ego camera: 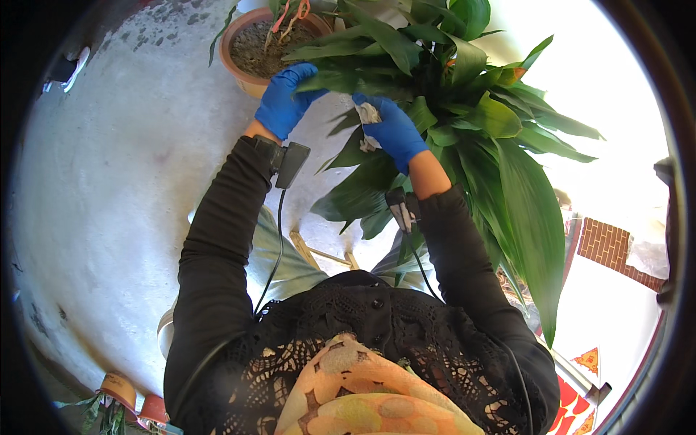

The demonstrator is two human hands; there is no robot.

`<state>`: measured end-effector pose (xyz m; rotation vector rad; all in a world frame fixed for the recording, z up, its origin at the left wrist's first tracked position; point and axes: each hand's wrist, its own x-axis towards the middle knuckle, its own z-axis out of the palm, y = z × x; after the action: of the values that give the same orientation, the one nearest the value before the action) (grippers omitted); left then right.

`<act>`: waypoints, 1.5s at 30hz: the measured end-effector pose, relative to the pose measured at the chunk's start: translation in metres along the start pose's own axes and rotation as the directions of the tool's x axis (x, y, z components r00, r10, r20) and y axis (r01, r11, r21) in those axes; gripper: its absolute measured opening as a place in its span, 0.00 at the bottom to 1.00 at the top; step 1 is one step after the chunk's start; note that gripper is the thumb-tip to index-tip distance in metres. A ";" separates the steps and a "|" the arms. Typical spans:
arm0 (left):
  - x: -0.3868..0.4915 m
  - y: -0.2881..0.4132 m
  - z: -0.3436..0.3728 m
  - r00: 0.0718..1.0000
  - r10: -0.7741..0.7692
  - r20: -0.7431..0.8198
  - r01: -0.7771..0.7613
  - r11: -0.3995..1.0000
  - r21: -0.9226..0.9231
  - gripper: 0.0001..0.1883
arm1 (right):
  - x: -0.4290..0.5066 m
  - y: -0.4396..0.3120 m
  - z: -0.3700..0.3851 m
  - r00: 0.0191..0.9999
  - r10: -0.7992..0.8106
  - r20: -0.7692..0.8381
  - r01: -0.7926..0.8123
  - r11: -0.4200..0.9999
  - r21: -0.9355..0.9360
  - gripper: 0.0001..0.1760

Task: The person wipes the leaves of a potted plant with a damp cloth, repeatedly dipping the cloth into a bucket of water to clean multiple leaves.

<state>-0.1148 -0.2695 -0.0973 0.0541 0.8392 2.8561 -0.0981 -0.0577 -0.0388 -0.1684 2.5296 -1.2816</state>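
A broad-leaved green plant (435, 109) spreads in front of me, its long leaves reaching down to the right. My left hand (285, 100), in a blue glove, pinches the tip end of one dark green leaf (353, 81). In my right hand (396, 130), also gloved in blue, is a crumpled whitish cloth (368, 115), just below that same leaf. Whether the cloth touches the leaf cannot be made out. Foliage hides the base of the plant.
A terracotta-coloured pot (232, 60) of soil, with thin stems and a pink tie, stands beyond my left hand. Below my arms is part of a wooden stool (304, 250). More pots (118, 389) sit at the lower left on the concrete floor (109, 206). Cables hang from both wrist devices.
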 end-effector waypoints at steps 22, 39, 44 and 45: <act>0.017 -0.040 0.005 0.899 -0.365 0.244 0.049 0.635 0.771 0.13 | -0.035 0.068 -0.041 0.946 -0.210 0.246 0.209 0.977 0.027 0.31; 0.021 -0.071 0.011 0.824 -0.563 -0.062 0.157 0.122 0.980 0.26 | -0.038 0.041 -0.040 0.884 -0.361 0.297 0.466 0.642 -0.609 0.28; 0.010 -0.077 0.008 0.861 -0.460 0.218 0.058 0.514 0.856 0.25 | 0.012 0.069 -0.036 0.746 -0.513 0.424 0.608 0.266 -0.748 0.25; 0.009 -0.075 0.008 0.848 -0.472 0.242 0.090 0.577 0.811 0.25 | 0.025 0.074 -0.038 0.683 -0.530 0.502 0.588 -0.008 -0.809 0.25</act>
<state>-0.1123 -0.2018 -0.1308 0.5822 1.7068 1.8323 -0.1311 0.0098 -0.0825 -1.6288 2.8414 0.4852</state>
